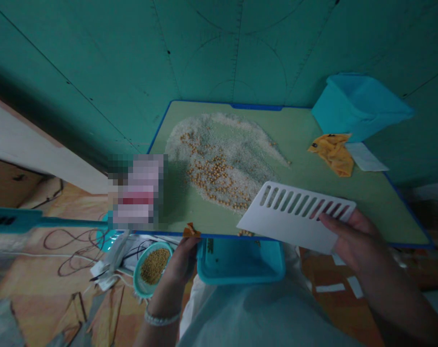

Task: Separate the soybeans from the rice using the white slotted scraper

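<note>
My right hand (356,241) grips the right end of a white slotted scraper (284,219), held at a slant over the front of the table. Its left corner reaches the edge of a spread of white grains (236,159) mixed with round yellow beans (219,168), which look like soybeans. A few beans lie near the front edge, by the scraper. My left hand (184,260) is closed at the left end of a blue tray (240,277), under the table's front edge; its fingertips are partly hidden. Orange tape (192,231) sticks to the edge just above this hand.
A blue bin (352,108) stands at the table's (378,212) back right, with a yellow cloth (334,152) and a white sheet (366,156) before it. A blurred-out pinkish item (137,193) lies at the left edge. Below, a bowl of beans (154,266) sits among cables.
</note>
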`<state>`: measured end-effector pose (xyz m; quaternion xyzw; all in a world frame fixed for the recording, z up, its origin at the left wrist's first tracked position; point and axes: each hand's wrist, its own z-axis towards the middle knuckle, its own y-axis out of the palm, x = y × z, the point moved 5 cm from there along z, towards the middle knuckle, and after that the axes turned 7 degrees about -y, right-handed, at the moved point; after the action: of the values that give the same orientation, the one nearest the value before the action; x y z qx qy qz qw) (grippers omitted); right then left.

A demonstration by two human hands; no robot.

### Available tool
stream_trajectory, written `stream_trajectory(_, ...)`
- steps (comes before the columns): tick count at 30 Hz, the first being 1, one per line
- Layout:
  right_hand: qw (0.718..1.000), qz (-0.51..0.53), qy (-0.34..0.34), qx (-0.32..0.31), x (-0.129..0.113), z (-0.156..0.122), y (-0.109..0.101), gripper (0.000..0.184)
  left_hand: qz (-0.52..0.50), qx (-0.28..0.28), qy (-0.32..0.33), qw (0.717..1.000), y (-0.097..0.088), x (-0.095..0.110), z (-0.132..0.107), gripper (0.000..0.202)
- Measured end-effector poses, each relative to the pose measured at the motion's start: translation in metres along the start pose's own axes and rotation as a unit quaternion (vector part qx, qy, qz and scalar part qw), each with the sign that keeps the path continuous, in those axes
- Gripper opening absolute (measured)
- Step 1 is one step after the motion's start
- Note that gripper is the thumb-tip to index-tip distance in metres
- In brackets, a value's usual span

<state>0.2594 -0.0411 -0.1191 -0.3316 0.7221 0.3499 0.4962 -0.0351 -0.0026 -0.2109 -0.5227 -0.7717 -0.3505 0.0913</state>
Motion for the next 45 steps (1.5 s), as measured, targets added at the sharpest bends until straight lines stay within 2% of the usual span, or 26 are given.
stream_trajectory(5, 1.000, -0.006, 0.005, 0.003, 0.004, 0.001, -0.003, 0.027, -0.001, 0.008, 0.000, 1.000, 0.001, 0.001, -0.002, 0.035)
stream_trajectory(10, 1.000, 0.007, 0.012, 0.014, 0.009, 0.007, -0.010, 0.039, -0.002, 0.011, 0.003, 1.000, 0.001, 0.002, -0.002, 0.033)
stream_trajectory(19, 0.999, -0.011, 0.000, -0.031, 0.006, 0.004, 0.002, 0.019, -0.004, 0.018, 0.007, 1.000, 0.003, 0.003, -0.004, 0.028)
stream_trajectory(23, 0.999, -0.020, 0.009, -0.040, 0.008, 0.004, 0.001, 0.020, -0.003, 0.010, 0.009, 1.000, 0.002, 0.002, -0.002, 0.027)
stream_trajectory(28, 1.000, -0.007, 0.008, -0.023, 0.006, 0.001, 0.004, 0.018, -0.002, -0.002, 0.007, 1.000, 0.002, 0.001, -0.001, 0.027)
stream_trajectory(32, 0.999, -0.007, 0.011, -0.030, 0.007, -0.001, 0.007, 0.016, -0.005, 0.001, 0.011, 1.000, 0.001, 0.001, -0.001, 0.032)
stream_trajectory(36, 0.999, -0.008, 0.019, -0.028, 0.007, 0.000, 0.009, 0.019, -0.005, 0.012, 0.013, 1.000, 0.000, 0.001, -0.001, 0.026)
stream_trajectory(45, 0.999, 0.003, 0.034, -0.034, 0.006, -0.002, 0.015, 0.019, -0.001, 0.004, 0.009, 1.000, 0.005, 0.003, -0.004, 0.031)
